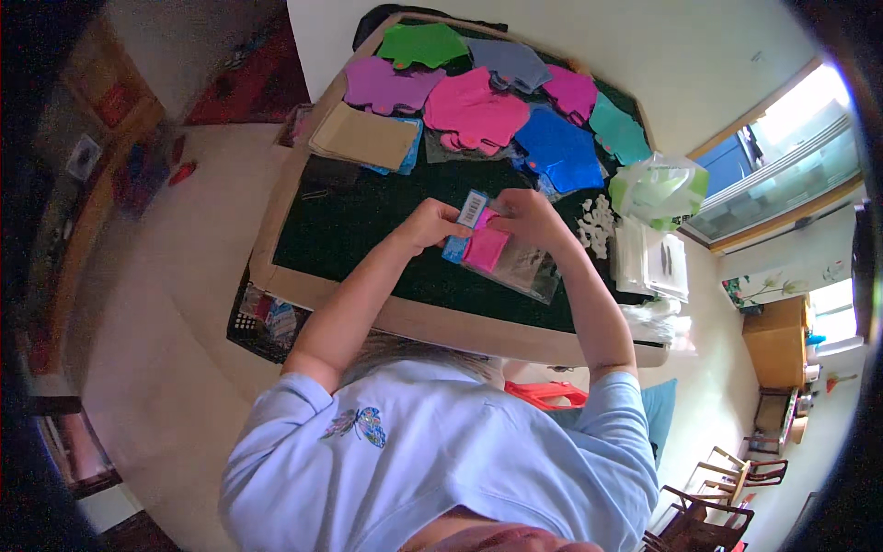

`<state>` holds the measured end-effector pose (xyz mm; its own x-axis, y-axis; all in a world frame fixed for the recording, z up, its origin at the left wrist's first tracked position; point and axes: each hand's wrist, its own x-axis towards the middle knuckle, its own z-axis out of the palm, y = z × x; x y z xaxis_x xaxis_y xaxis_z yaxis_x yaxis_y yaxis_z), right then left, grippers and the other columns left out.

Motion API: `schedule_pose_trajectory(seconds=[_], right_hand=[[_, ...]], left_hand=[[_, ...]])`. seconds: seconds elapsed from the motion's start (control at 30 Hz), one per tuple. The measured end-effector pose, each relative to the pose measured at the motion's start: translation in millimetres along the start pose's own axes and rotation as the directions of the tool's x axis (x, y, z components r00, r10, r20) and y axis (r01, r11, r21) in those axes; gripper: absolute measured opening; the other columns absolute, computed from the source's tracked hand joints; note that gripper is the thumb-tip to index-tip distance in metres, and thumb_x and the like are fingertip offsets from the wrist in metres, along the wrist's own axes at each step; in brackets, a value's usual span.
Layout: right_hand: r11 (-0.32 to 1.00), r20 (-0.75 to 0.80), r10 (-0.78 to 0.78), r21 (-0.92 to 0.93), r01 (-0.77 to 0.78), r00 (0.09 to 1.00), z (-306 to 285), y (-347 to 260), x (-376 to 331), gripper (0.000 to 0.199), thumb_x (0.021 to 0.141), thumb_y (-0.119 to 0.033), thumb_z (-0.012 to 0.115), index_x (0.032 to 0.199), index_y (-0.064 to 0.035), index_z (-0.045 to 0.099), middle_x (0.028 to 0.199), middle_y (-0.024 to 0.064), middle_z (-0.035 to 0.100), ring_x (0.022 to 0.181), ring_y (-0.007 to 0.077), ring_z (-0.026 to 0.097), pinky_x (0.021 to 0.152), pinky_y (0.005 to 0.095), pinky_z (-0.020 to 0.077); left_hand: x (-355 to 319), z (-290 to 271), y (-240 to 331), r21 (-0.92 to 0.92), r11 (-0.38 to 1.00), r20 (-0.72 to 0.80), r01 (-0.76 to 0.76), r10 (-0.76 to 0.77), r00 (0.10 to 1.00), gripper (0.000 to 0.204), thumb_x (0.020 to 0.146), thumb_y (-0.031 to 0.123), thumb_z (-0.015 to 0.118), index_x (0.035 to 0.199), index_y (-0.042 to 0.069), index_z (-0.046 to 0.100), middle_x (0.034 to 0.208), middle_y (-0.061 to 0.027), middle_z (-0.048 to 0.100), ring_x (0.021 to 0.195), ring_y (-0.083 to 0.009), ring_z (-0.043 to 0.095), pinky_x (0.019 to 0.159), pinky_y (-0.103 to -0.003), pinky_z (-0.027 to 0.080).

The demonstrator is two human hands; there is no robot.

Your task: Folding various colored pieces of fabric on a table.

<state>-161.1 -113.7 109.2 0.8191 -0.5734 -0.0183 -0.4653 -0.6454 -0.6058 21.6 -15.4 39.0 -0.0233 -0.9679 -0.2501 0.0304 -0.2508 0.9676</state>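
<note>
My left hand (pixel 430 224) is closed on a narrow blue card (pixel 457 247) with a white barcode label. Just right of the card lies a small folded pink fabric piece (pixel 486 247). My right hand (pixel 529 217) has its fingers bent and pinched at the pink piece's upper edge; the fingertips are partly hidden. A clear plastic bag (pixel 532 274) stretches under my right wrist toward the table's near edge. Whether the pink piece is inside the bag or on top of it, I cannot tell.
Pink (pixel 476 106), purple (pixel 391 85), green (pixel 423 44) and blue (pixel 561 147) fabric stacks line the table's far side. Tan cards (pixel 363 136) lie left. At right are small white pieces (pixel 596 225), clear bags (pixel 648 262) and a green-white plastic bag (pixel 658 189).
</note>
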Motion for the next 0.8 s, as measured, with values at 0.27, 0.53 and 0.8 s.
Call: schedule_pose_trajectory(seconds=[0.27, 0.53, 0.8], right_hand=[[0.977, -0.057, 0.036, -0.210, -0.048, 0.998, 2.2, -24.4, -5.1, 0.027, 0.069, -0.025, 0.070, 0.086, -0.0071, 0.059, 0.075, 0.0128, 0.063, 0.073, 0.0328, 0.061, 0.061, 0.0413, 0.0470], [0.995, -0.068, 0.085, 0.059, -0.081, 0.994, 2.4, -16.2, -8.0, 0.019, 0.073, -0.021, 0.066, 0.083, -0.0048, 0.062, 0.075, 0.0133, 0.063, 0.071, 0.0284, 0.062, 0.062, 0.0369, 0.0469], [0.996, -0.198, 0.051, 0.087, -0.034, 0.979, 5.2, -19.2, -14.3, 0.017, 0.078, -0.014, 0.061, 0.086, 0.0008, 0.064, 0.073, 0.0142, 0.064, 0.066, 0.0173, 0.060, 0.063, 0.0303, 0.0469]], left_hand=[[4.0, 2.6, -5.6, -0.030, 0.999, -0.023, 0.021, -0.021, 0.999, 0.022, 0.071, 0.009, 0.071, 0.089, 0.000, 0.065, 0.074, -0.0058, 0.064, 0.060, -0.0125, 0.059, 0.052, -0.030, 0.050], [-2.2, 5.0, -0.6, 0.076, 0.997, -0.035, -0.033, 0.036, 0.999, 0.020, 0.070, 0.009, 0.071, 0.087, -0.002, 0.066, 0.072, -0.0061, 0.063, 0.059, -0.0124, 0.059, 0.052, -0.028, 0.049], [-1.7, 5.6, -2.0, 0.066, 0.997, -0.050, -0.025, 0.029, 0.998, 0.020, 0.070, 0.010, 0.071, 0.086, -0.001, 0.066, 0.071, -0.0047, 0.063, 0.057, -0.0111, 0.057, 0.050, -0.026, 0.047]])
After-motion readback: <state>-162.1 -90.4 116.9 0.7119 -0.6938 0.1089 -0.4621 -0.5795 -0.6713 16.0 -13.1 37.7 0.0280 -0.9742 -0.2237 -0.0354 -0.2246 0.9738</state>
